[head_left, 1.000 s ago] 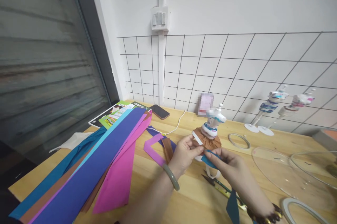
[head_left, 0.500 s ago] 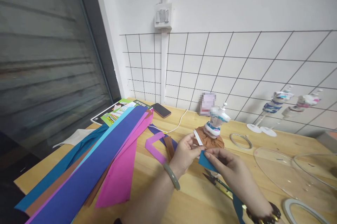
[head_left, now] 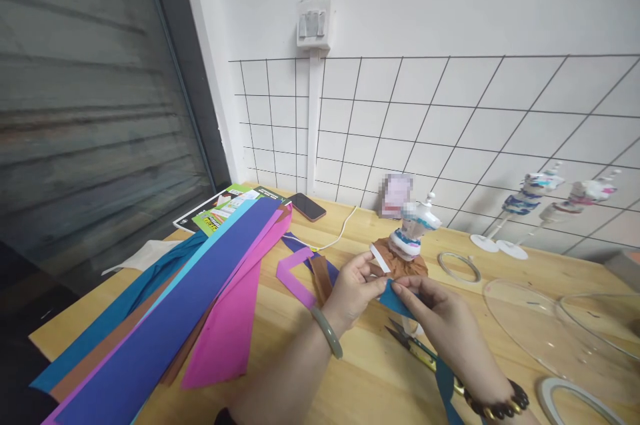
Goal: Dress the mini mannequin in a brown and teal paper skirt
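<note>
A strip of teal crepe paper (head_left: 394, 300) is pinched between the fingertips of my left hand (head_left: 356, 288) and my right hand (head_left: 443, 318). Its far end hangs below my right wrist. A narrow white strip (head_left: 380, 258) sticks up by my left fingers; whether they grip it too I cannot tell. Just behind my hands stands a miniature dress form (head_left: 419, 228), its white and blue bodice above a gathered brown paper skirt (head_left: 409, 268). Thread snips (head_left: 411, 344) lie beneath my right hand, partly hidden by it.
Long crepe paper strips (head_left: 165, 305) in blue, pink, teal and brown cover the left side. Behind them are booklets (head_left: 220, 212) and a phone (head_left: 308, 206). Tape rolls (head_left: 459, 268), clear discs (head_left: 530, 325) and two more small dress forms (head_left: 523, 202) stand or lie on the right.
Both hands keep their pinch on the teal paper, which has shifted very slightly and tilted. The whole view has moved a little.
</note>
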The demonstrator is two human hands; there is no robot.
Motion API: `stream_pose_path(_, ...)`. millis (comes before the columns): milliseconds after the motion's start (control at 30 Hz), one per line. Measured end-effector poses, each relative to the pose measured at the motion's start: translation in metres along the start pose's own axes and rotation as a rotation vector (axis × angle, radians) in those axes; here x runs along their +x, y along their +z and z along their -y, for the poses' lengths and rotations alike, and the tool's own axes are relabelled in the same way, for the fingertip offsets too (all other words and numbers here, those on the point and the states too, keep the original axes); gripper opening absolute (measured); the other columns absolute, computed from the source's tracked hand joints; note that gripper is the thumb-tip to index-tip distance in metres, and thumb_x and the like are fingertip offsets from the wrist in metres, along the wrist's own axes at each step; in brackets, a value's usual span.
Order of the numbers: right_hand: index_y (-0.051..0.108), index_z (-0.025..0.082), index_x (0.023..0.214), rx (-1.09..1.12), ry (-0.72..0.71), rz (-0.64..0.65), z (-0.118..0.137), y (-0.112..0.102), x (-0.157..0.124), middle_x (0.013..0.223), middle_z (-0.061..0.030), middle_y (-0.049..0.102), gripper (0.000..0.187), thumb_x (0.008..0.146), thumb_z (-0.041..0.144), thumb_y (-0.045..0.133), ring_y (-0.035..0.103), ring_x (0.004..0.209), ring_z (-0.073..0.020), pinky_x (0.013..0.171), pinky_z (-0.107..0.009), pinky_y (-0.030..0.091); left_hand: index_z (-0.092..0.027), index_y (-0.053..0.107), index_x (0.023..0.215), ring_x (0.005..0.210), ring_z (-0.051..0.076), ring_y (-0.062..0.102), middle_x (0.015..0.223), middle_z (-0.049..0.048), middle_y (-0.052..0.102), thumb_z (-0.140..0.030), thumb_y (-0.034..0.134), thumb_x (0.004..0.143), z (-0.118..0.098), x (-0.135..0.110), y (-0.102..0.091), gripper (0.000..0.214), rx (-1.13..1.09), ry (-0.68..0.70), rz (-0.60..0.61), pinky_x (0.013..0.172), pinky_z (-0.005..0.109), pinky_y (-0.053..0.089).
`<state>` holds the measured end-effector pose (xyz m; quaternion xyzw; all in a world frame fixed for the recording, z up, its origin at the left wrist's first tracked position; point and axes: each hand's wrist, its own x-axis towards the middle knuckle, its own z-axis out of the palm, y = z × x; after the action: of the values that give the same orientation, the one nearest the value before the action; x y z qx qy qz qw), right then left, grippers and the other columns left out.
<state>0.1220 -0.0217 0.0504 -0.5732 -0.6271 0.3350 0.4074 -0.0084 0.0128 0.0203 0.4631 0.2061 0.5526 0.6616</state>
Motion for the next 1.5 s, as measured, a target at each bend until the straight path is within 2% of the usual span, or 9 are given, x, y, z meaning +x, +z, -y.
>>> stream_pose_path(133, 0.061, 0.018, 0.077, 0.004, 0.004, 0.005, -0.0029, -0.0013, 0.0006, 0.076, -0.0052, 0.067, 0.031, 0.071, 0.047, 0.055, 0.060, 0.071, -0.0187, 0.065, -0.027, 0.045, -0.015, 0.057, 0.101, 0.076, 0.013, 0.053, 0.078, 0.0044, 0.059, -0.020, 0.065, 0.067, 0.0015, -0.0009, -0.0013, 0.036, -0.002, -0.020, -0.013, 0.070, 0.024, 0.040)
stream_pose_path(267, 0.062, 0.018, 0.077, -0.012, 0.009, -0.006, -0.0051, -0.0015, 0.0012, 0.075, -0.0048, 0.067, 0.031, 0.070, 0.048, 0.055, 0.060, 0.069, -0.0185, 0.063, -0.027, 0.045, -0.015, 0.057, 0.102, 0.068, 0.010, 0.052, 0.078, 0.0042, 0.059, -0.023, 0.065, 0.066, -0.0013, -0.0019, -0.0003, 0.037, -0.083, -0.074, -0.008, 0.062, 0.022, 0.039)
stream_pose_path(400, 0.061, 0.019, 0.078, -0.045, 0.018, -0.003, -0.0065, -0.0014, 0.0017, 0.072, -0.0040, 0.065, 0.031, 0.071, 0.048, 0.053, 0.058, 0.065, -0.0180, 0.059, -0.026, 0.044, -0.016, 0.056, 0.104, 0.074, 0.013, 0.054, 0.091, 0.0079, 0.060, -0.024, 0.062, 0.069, -0.0057, -0.0024, 0.0023, 0.037, -0.175, -0.097, 0.003, 0.065, 0.023, 0.040)
stream_pose_path(500, 0.060, 0.018, 0.079, -0.049, 0.028, 0.000, -0.0056, -0.0012, 0.0012, 0.071, -0.0037, 0.064, 0.031, 0.072, 0.048, 0.052, 0.056, 0.063, -0.0175, 0.057, -0.026, 0.043, -0.015, 0.056, 0.104, 0.075, 0.013, 0.055, 0.090, 0.0081, 0.061, -0.022, 0.061, 0.070, -0.0063, -0.0023, 0.0028, 0.035, -0.184, -0.093, 0.004, 0.065, 0.023, 0.040)
stream_pose_path(800, 0.058, 0.018, 0.080, -0.033, 0.027, 0.010, -0.0033, -0.0001, 0.0008, 0.075, -0.0051, 0.065, 0.032, 0.074, 0.048, 0.049, 0.057, 0.068, -0.0182, 0.061, -0.027, 0.043, -0.014, 0.056, 0.105, 0.082, 0.016, 0.055, 0.089, 0.0079, 0.061, -0.019, 0.061, 0.070, -0.0053, -0.0027, 0.0022, 0.036, -0.138, -0.067, 0.015, 0.070, 0.025, 0.041)
stream_pose_path(1100, 0.058, 0.017, 0.075, -0.041, -0.002, 0.007, -0.0010, 0.0008, 0.0007, 0.069, -0.0035, 0.062, 0.033, 0.075, 0.048, 0.047, 0.055, 0.062, -0.0162, 0.058, -0.026, 0.043, -0.014, 0.056, 0.105, 0.083, 0.017, 0.057, 0.091, 0.0085, 0.062, -0.022, 0.062, 0.069, -0.0060, -0.0025, 0.0021, 0.038, -0.100, -0.067, 0.000, 0.073, 0.027, 0.042)
stream_pose_path(1500, 0.057, 0.018, 0.072, -0.216, -0.048, -0.069, 0.0018, 0.0048, -0.0027, 0.061, -0.0015, 0.061, 0.026, 0.076, 0.041, 0.045, 0.053, 0.052, -0.0144, 0.050, -0.024, 0.041, -0.013, 0.056, 0.102, 0.084, 0.019, 0.057, 0.090, 0.0087, 0.064, -0.025, 0.063, 0.068, -0.0042, -0.0024, 0.0045, 0.036, 0.151, 0.010, -0.042, 0.077, 0.030, 0.043)
